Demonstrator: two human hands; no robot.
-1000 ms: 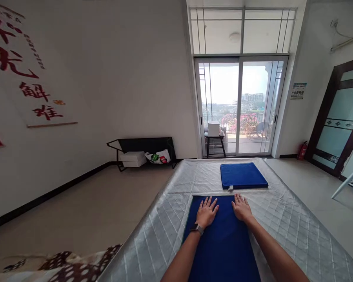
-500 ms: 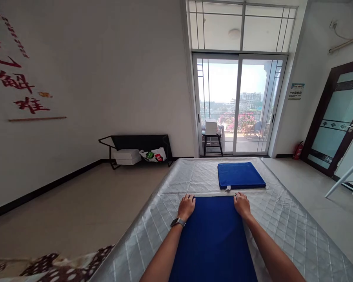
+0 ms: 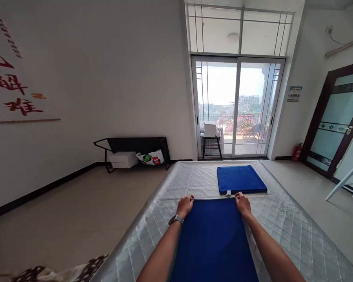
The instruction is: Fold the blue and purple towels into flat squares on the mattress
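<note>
Pinching the far corners of the long blue cloth [image 3: 214,239], your left hand [image 3: 184,206] and right hand [image 3: 242,203] span its short edge, its long axis running toward you over the silver quilted mattress [image 3: 147,231].

The spread cloth [image 3: 214,239] lies on the bed [image 3: 285,227], its far corners at the fingers [image 3: 191,197] of both hands. Beyond the right fingers [image 3: 238,195], the folded cloth [image 3: 241,179] lies on the same bed, before the glass door [image 3: 251,105].

A stool, seemingly dark, stands behind the glass door [image 3: 214,109]
</note>
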